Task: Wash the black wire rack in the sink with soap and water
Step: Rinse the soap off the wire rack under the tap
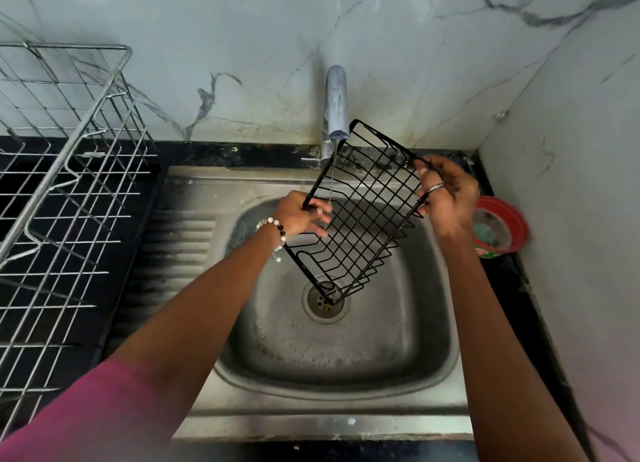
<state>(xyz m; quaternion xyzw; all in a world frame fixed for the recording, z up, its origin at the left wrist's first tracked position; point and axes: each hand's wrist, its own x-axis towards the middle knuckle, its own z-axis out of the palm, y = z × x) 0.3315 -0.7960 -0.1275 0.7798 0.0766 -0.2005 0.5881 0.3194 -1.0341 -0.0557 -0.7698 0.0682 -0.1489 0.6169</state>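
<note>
Rinsing step: both hands, left hand (299, 215) and right hand (446, 193), grip the black wire rack (363, 219) tilted under the tap (336, 108) stream; next it needs soap from the tub (500, 229) at 3 o'clock.

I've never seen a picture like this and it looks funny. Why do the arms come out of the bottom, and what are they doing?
The camera sits on a person's head and looks down, so you see their own two arms reaching forward. There is no machine here, only hands. The left hand and the right hand each have a grip on one side of a black wire rack, holding it tilted over the metal sink. A thin stream of water runs from the tap onto the rack. On the counter to the left stands a bigger silver wire rack. To the right, by the wall, is a small red tub; it may hold soap, but I can't tell.
</note>
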